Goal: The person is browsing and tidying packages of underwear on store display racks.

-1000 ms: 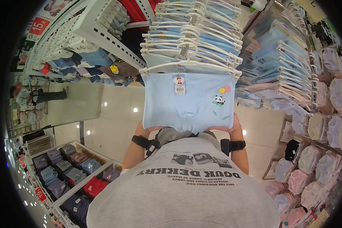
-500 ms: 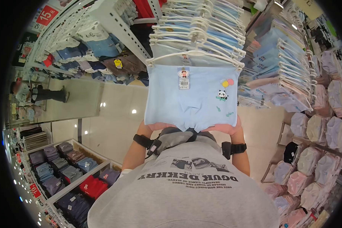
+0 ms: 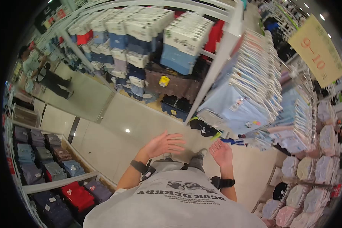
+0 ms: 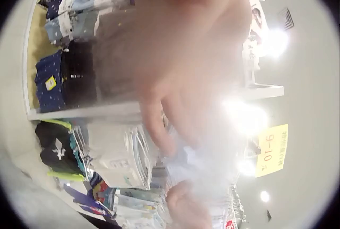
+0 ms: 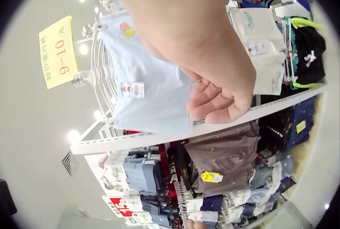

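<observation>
Left hand [image 3: 161,146] and right hand [image 3: 222,152] are relaxed, empty (apparently a pause); gripping the panda-print boxer briefs [image 3: 241,115] ahead of them calls for reaching.

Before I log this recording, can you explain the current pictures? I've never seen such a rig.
There is no machine here: a person works with a bare left hand and right hand. The wide picture looks down from the head; the other two are taken from the wrists. Instead of a tabletop, you see shop displays: light blue shorts on white hangers, and folded clothes at lower left. Neither hand visibly holds anything; the left is spread, the right loosely curled.
</observation>
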Tool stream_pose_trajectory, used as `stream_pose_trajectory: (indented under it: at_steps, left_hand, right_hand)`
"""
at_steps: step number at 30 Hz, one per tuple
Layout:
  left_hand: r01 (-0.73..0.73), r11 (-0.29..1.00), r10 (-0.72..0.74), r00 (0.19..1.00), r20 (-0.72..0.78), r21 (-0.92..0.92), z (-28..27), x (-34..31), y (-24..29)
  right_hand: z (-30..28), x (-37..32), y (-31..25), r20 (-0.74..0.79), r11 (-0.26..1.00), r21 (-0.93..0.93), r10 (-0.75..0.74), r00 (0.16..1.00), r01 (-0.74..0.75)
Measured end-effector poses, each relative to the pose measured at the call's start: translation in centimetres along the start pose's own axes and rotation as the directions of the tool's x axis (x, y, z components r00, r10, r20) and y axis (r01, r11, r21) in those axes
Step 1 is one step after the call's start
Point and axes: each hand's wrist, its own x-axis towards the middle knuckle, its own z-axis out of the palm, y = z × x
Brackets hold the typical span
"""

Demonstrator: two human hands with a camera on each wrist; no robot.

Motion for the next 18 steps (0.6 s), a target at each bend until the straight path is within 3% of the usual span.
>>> stream_pose_trajectory:
  at_steps: [1, 5, 6, 9, 14, 18]
  left_hand:
    - [-0.040, 0.996, 0.046, 0.997, -0.062, 0.084, -1.0, -1.3, 0.3]
    - [-0.221, 0.969, 0.242, 0.932, -0.271, 0.108, -5.7, -5.7, 1.1]
    - [-0.254, 0.961, 0.277, 0.912, -0.304, 0.113, -6.5, -6.6, 1.5]
    - [-0.309, 0.941, 0.339, 0.864, -0.373, 0.139, -8.5, -8.3, 2.8]
    - [-0.407, 0.901, 0.428, 0.786, -0.447, 0.148, -10.8, -9.5, 5.2]
    - [-0.440, 0.867, 0.498, 0.738, -0.456, 0.235, -12.1, -9.7, 9.5]
  right_hand:
    - [0.8, 0.7, 1.1, 0.029, 1.000, 0.012, -0.013, 0.999, 0.012]
    - [7.2, 2.2, 4.5, 0.089, 0.993, -0.079, -0.084, 0.992, 0.091]
    - [9.3, 2.5, 5.3, 0.042, 0.988, -0.108, -0.106, 0.994, 0.110]
    - [12.7, 4.5, 6.8, 0.179, 0.973, -0.218, -0.031, 0.983, 0.070]
    - [17.2, 9.0, 8.8, 0.260, 0.913, -0.404, 0.056, 0.964, 0.056]
    - [22.6, 12.1, 10.1, 0.402, 0.550, -0.783, 0.094, 0.911, 0.289]
